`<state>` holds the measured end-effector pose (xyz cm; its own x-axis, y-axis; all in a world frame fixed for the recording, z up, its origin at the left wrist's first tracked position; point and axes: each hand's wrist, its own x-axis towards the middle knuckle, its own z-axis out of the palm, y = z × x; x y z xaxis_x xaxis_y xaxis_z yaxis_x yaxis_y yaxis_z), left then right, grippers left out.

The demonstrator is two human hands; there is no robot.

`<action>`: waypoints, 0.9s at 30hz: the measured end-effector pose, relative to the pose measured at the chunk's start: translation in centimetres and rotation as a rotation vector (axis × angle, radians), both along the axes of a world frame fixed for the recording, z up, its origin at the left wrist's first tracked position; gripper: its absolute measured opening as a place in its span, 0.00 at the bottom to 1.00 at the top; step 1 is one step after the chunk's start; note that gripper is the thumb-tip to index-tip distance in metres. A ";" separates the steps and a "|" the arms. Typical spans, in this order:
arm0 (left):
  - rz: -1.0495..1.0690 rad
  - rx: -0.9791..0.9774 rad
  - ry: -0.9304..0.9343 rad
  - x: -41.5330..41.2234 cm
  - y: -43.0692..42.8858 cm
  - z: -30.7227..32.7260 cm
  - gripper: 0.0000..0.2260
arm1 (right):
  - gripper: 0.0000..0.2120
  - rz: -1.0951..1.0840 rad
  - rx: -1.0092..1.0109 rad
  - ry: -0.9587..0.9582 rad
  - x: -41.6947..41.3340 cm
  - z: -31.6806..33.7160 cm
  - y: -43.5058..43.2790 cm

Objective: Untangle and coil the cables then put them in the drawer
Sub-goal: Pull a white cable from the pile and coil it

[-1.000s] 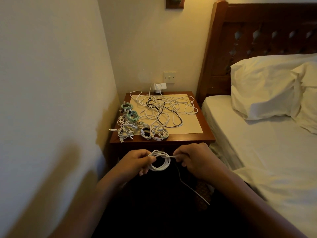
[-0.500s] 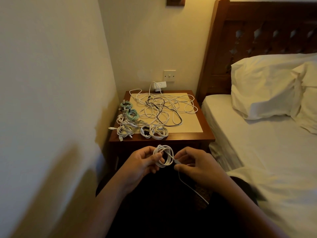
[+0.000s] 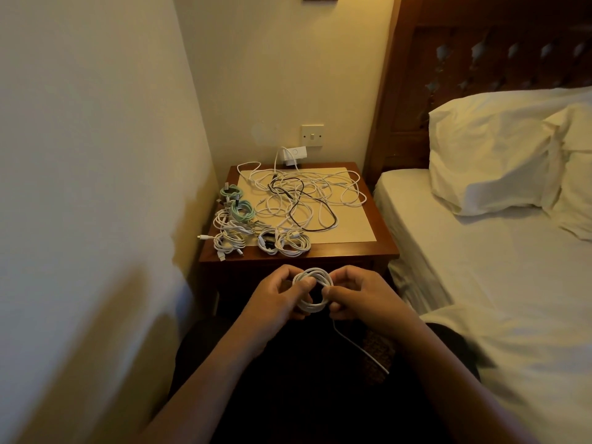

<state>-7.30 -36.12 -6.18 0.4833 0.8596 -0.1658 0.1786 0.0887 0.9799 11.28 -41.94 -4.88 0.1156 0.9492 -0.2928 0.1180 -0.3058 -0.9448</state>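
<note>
Both my left hand (image 3: 275,298) and right hand (image 3: 358,296) pinch the light, springy white cable coil (image 3: 312,291) at its rim, so it likely won't unwind.

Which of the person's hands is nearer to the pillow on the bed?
The right hand. It holds the white cable coil on the bed's side, below the pillow; the left hand sits beyond the coil, toward the wall.

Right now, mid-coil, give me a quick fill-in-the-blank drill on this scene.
1. Both hands, left hand and right hand, hold a white cable coil in front of the ____.
2. The one dark cable in the loose tangle is ____.
3. The pillow lies on the ____.

Missing words: nightstand; black; bed
</note>
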 end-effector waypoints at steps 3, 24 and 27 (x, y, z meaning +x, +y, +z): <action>-0.033 0.331 0.147 -0.1 0.2 -0.4 0.05 | 0.07 -0.032 -0.061 0.271 0.4 0.1 0.1; -0.080 0.001 0.122 -1.2 1.7 -2.2 0.14 | 0.07 -0.070 0.219 -0.389 -0.7 -0.9 0.9; -0.114 0.068 0.098 -1.7 2.5 -2.1 0.06 | 0.06 -0.012 0.225 -0.422 -0.9 -0.8 1.5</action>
